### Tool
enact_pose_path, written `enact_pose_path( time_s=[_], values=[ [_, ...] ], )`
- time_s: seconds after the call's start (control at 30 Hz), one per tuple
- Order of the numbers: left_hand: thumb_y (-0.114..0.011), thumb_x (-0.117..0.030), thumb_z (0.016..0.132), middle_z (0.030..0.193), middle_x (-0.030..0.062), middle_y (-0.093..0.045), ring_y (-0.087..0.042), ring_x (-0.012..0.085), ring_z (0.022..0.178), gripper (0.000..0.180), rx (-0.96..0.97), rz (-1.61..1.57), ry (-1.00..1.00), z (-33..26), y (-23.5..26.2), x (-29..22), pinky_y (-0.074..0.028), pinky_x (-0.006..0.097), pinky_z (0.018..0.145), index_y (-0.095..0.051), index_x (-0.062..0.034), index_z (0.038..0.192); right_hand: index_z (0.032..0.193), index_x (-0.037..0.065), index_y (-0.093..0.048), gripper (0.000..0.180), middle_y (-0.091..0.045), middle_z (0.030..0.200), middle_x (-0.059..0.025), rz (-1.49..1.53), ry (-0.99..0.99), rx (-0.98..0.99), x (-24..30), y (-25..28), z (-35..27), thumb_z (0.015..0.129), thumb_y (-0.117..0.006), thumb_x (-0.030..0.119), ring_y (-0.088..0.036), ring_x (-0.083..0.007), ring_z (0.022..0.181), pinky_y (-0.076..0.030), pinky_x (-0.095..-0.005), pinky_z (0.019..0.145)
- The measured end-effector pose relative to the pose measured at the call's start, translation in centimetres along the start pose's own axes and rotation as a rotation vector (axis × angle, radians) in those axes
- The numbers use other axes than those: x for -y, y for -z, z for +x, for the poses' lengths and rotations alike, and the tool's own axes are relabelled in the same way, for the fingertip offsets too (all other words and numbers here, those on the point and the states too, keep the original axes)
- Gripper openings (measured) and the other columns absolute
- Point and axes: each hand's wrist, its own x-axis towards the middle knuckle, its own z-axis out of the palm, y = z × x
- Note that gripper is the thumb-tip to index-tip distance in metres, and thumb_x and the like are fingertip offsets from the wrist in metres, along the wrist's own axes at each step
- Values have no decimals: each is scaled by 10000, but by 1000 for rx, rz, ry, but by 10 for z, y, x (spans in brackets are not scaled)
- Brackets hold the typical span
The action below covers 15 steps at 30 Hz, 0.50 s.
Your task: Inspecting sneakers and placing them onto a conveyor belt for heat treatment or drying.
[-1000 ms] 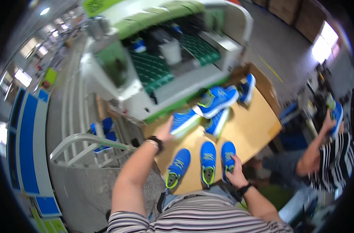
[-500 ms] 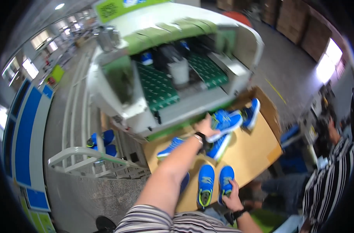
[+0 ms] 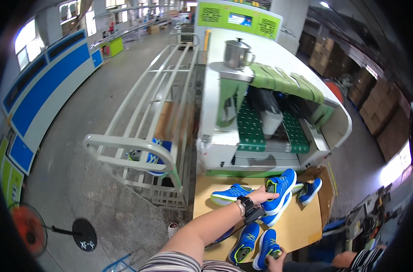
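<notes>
My left hand (image 3: 262,195) grips a blue sneaker (image 3: 282,185) with a white sole by its ankle opening, and this shoe is tilted, toe up. Beneath it is another blue sneaker (image 3: 279,212), partly hidden. At the near edge of the brown cardboard surface (image 3: 301,226), my right hand (image 3: 276,261) holds a blue sneaker (image 3: 269,245) at the heel. A matching sneaker (image 3: 246,242) lies just left of that one. Further blue sneakers rest near the left hand, one (image 3: 231,194) to its left and one (image 3: 310,191) at the far right by a cardboard flap.
Ahead stands a white machine (image 3: 224,136) with a green conveyor belt (image 3: 252,131) and a metal pot (image 3: 237,53) on top. To its left is a white tube rack (image 3: 125,140) holding blue shoes. A fan (image 3: 29,229) stands lower left; a person's arm (image 3: 347,259) shows lower right.
My view has swung left, so the machine and cardboard sit further right. The sneaker in my left hand has tipped toe up. My right hand still holds its sneaker.
</notes>
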Motion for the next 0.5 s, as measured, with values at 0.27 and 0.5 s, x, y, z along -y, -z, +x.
enact_pose_path(
  time_s=[0.27, 0.5],
  values=[
    [-732, -70, 828, 1300, 90, -507, -522, 212, 1174, 861, -87, -237, -324, -81, 21, -93, -445, 352, 1007, -185, -74, 1492, 1365, 68, -366, 574, -615, 1027, -55, 117, 196, 23, 185, 22, 45, 841, -599, 44, -598, -115, 841, -500, -240, 691],
    [-676, 6, 776, 1311, 142, -487, -522, 249, 1174, 819, -410, 193, -599, -32, 16, -144, -433, 369, 1019, -252, -51, 1474, 1333, 56, -430, 516, -576, 1160, -123, 37, 868, -193, 336, 9, 191, 880, -661, 140, -568, -196, 1048, -465, -312, 924]
  ],
)
